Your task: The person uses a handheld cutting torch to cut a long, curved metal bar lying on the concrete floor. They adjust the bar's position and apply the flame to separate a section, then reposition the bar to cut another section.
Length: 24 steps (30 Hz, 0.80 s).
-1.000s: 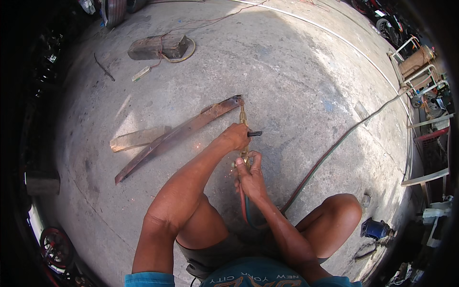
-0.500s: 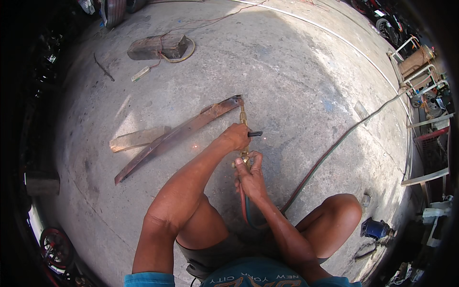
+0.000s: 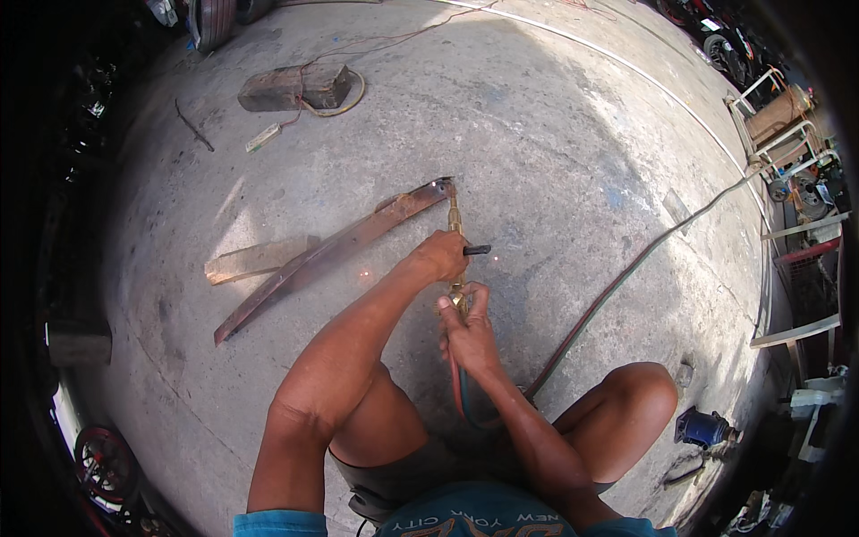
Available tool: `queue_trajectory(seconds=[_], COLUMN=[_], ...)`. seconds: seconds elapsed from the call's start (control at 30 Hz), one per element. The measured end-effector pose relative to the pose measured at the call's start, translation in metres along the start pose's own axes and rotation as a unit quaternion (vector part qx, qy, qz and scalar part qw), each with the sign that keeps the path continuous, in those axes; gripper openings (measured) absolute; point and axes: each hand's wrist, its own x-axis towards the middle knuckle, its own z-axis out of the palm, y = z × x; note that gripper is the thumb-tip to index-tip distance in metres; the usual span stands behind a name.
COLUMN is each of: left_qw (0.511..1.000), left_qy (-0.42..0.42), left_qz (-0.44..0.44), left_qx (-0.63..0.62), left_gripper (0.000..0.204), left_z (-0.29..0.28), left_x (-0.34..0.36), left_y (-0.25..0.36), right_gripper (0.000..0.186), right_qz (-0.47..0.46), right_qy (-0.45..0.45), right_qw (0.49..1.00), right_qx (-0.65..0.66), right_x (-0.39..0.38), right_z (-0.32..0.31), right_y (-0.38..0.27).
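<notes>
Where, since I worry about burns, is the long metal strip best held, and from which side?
Probably take the long metal strip at its lower-left end, coming from the left and holding across its narrow width. The brass torch has its tip at the opposite end, so this one is likely cooler.

The left hand (image 3: 443, 257) hid the middle of a brass torch (image 3: 455, 219), while the right hand (image 3: 472, 340) covered part of its lower end. The top edge cropped a dark tire (image 3: 213, 25).
</notes>
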Motion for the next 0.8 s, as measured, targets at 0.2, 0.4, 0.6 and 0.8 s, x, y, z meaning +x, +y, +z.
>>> queue_trajectory(seconds=[0.2, 0.4, 0.6, 0.8], left_qw=[1.0, 1.0, 1.0, 1.0], left_qy=[-0.015, -0.007, -0.003, -0.002], left_qz=[0.0, -0.004, -0.013, -0.011], left_qx=[-0.011, -0.007, -0.026, -0.027], left_gripper=[0.033, 0.032, 0.031, 0.03], left_z=[-0.0071, -0.0033, -0.0051, -0.0044], left_x=[-0.004, -0.003, -0.0045, -0.005], left_y=[0.0086, 0.0032, 0.0042, 0.0027], right_gripper=[0.04, 0.04, 0.04, 0.041], right_qz=[0.003, -0.002, -0.001, -0.004], right_qy=[0.003, 0.001, 0.003, 0.001], right_qw=[1.0, 1.0, 1.0, 0.999], right_qx=[-0.023, -0.03, -0.03, -0.042], right_x=[-0.0005, -0.0028, -0.0034, -0.0044], right_z=[-0.0028, -0.0008, -0.001, -0.0012], right_y=[-0.0014, -0.0018, -0.0036, -0.0051])
